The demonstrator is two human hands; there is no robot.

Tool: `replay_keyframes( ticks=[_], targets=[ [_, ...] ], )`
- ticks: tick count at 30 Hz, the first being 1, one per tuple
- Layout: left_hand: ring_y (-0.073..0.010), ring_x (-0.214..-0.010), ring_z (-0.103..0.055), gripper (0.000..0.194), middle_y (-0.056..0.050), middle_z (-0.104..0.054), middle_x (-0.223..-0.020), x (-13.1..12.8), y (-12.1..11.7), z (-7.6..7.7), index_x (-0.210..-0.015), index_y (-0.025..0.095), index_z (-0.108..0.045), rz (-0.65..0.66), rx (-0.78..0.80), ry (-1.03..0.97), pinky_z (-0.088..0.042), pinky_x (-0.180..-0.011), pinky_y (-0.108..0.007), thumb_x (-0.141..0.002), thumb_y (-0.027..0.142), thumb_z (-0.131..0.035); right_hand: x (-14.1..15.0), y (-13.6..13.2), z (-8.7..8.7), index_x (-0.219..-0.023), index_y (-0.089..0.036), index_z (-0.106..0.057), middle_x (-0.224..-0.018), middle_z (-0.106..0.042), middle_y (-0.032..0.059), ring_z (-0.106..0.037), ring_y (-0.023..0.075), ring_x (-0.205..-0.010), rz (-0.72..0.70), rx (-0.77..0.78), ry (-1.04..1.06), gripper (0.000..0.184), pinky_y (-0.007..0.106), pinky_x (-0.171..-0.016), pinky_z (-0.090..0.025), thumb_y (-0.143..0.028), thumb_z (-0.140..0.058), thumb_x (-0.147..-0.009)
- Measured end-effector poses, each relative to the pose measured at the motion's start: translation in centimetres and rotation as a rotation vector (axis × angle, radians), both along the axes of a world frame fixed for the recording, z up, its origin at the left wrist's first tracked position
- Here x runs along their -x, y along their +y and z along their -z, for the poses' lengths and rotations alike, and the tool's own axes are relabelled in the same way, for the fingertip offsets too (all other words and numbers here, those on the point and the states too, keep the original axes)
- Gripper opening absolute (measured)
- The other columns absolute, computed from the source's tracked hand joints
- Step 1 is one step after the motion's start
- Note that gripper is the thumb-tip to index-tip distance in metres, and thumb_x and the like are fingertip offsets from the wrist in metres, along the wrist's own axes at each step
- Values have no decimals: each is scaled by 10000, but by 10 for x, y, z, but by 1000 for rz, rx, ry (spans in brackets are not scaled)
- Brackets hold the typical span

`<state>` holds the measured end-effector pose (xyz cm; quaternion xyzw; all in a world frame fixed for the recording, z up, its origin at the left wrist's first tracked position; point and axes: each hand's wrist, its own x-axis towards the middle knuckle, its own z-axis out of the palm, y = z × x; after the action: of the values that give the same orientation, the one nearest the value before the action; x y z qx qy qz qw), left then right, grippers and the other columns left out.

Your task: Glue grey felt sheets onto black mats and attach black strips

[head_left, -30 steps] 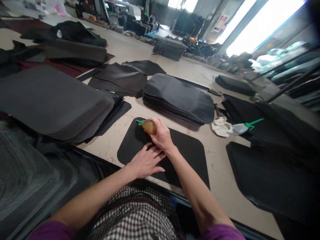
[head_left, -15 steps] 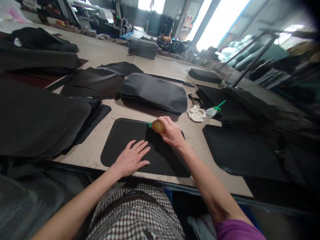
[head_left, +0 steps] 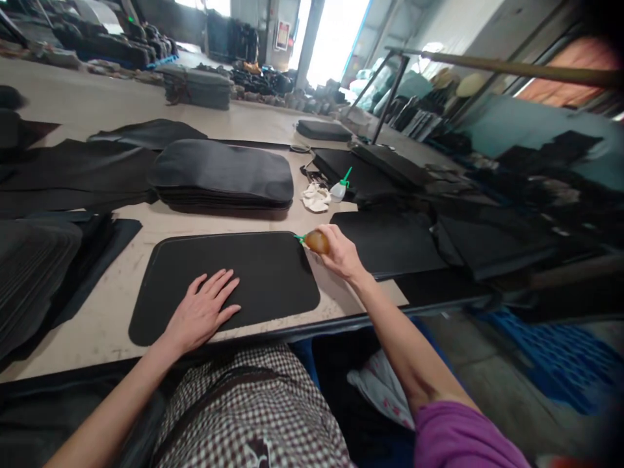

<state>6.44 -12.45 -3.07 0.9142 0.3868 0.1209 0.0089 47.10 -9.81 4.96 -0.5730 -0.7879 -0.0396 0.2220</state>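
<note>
Pressing the rounded black panel [head_left: 266, 279] against the tabletop [head_left: 100, 331] with left hand [head_left: 197, 318] open and splayed. Lined along the far edge, perhaps unlined down the right. Gripping the amber squeeze bottle [head_left: 318, 242] in right hand [head_left: 344, 255], fingers curled, at the far right corner, short of the stacked panels [head_left: 224, 170].

Tan tbl [head_left: 107, 325] holds blk sheets [head_left: 258, 279], 1 wht cloth [head_left: 316, 197].

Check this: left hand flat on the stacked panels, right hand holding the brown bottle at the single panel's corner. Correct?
One fix: the head view shows the left hand flat on the single panel. The right hand does hold the brown bottle at that panel's corner.
</note>
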Motion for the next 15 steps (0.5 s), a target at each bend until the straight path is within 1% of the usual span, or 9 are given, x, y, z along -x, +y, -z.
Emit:
replay_keyframes(
  ticks=[4, 9, 15],
  targets=[
    [-287, -1557, -372, 610, -91, -382, -1685, 0, 0, 0, -1569, 279, -471, 0, 12, 8, -279, -1245, -554, -1051, 590, -390, -6, -34, -7, -1392, -216, -502, -1319, -582, 135, -627, 312, -1170, -12, 18, 48, 543, 415, -990, -537, -248, -576, -855],
    [-293, -1558, -370, 621, -85, -388, -1684, 0, 1, 1, -1578, 304, -462, 6, 27, -23, -275, -1252, -561, -1042, 606, -381, -17, -92, -17, -1395, -234, -499, -1316, -587, 126, -615, 335, -1204, -49, 73, 138, 576, 458, -1033, -517, -251, -563, -823],
    [-305, -1557, -371, 628, -84, -395, -1682, 1, 2, 5, -1578, 318, -463, 6, 56, -55, -259, -1258, -575, -1030, 613, -380, -22, -165, -16, -1416, -270, -485, -1349, -592, 120, -600, 353, -1249, -38, 126, 223, 577, 505, -1065, -506, -238, -616, -854]
  ],
)
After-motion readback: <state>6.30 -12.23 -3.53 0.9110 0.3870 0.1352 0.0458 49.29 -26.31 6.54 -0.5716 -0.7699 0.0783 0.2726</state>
